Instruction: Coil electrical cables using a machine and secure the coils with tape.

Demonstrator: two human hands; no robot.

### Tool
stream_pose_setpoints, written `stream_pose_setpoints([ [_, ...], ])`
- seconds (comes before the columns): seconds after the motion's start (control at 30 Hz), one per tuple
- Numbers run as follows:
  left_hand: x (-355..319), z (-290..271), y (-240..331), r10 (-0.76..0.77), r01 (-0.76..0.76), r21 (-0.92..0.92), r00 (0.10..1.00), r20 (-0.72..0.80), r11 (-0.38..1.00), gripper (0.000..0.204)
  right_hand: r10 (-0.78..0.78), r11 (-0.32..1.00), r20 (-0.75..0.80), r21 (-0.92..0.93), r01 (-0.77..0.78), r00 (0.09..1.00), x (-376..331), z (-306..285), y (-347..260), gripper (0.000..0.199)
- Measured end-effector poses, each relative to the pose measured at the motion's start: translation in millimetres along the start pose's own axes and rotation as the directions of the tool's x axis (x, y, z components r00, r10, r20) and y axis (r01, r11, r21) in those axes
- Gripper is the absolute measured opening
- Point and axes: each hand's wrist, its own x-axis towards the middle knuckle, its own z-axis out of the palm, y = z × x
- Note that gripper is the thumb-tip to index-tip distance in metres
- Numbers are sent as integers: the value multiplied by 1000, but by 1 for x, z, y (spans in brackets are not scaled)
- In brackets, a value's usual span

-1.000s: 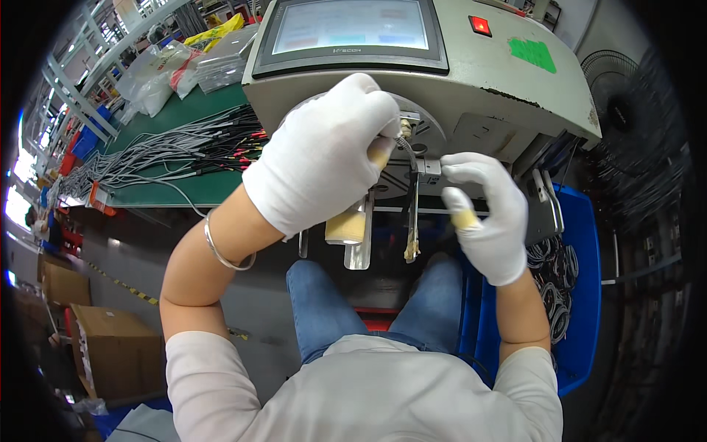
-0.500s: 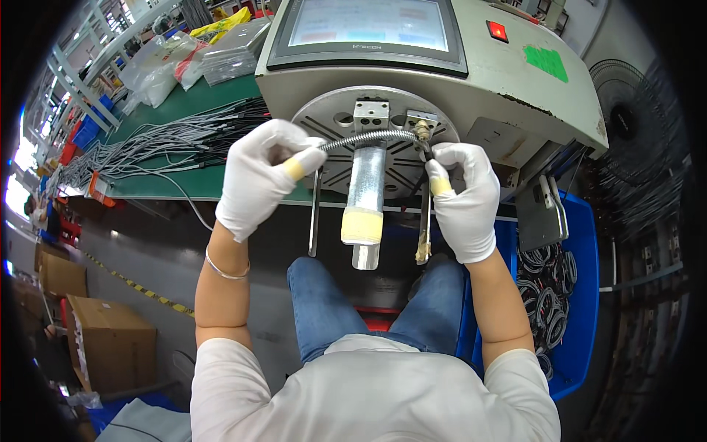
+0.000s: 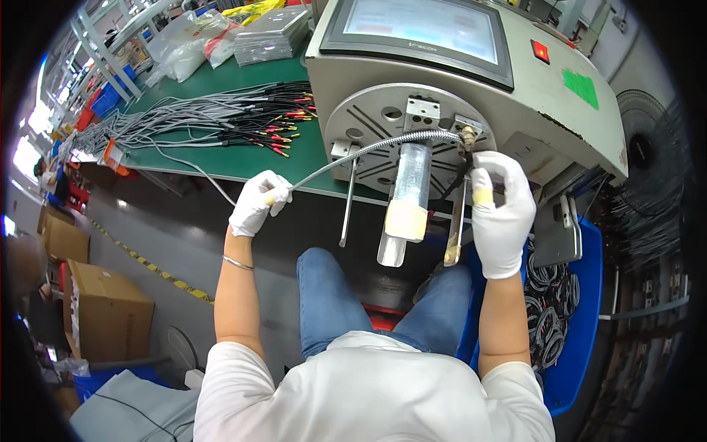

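Note:
My left hand [image 3: 259, 202], in a white glove, is closed around a grey cable [image 3: 324, 172] and holds it out to the left of the machine. From there the cable rises to a metal spring sleeve [image 3: 416, 138] that arches across the front of a round slotted plate [image 3: 366, 104]. The sleeve ends by a brass fitting [image 3: 468, 135] at the plate's right. My gloved right hand [image 3: 504, 214] has its fingertips pinched at the cable's black end just below the fitting; the grip is partly hidden. A central metal bar wrapped in pale yellow tape [image 3: 406, 219] juts toward me between my hands.
The machine carries a screen [image 3: 420, 33] and a lit red switch [image 3: 540, 51]. Grey cables with red and yellow tips [image 3: 213, 118] lie on the green table [image 3: 305, 151]. A blue bin [image 3: 589, 295] of coiled cables is at my right; metal rods [image 3: 348, 206] stick out from the plate.
My left hand has moved left and down, away from the plate, and a longer run of grey cable shows. My right hand stays by the fitting. The whole view has shifted.

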Motion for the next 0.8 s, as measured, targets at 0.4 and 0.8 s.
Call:
stream_pose_setpoints([
  [0.4, 14, -2, 38, 105, -109, 176, 994, 34, 978, 11, 287, 943, -51, 190, -273, 957, -45, -61, 23, 12],
  [0.8, -3, -10, 27, 40, -40, 58, 999, 6, 998, 11, 410, 912, -184, 86, -401, 893, -67, -94, 44, 15],
])
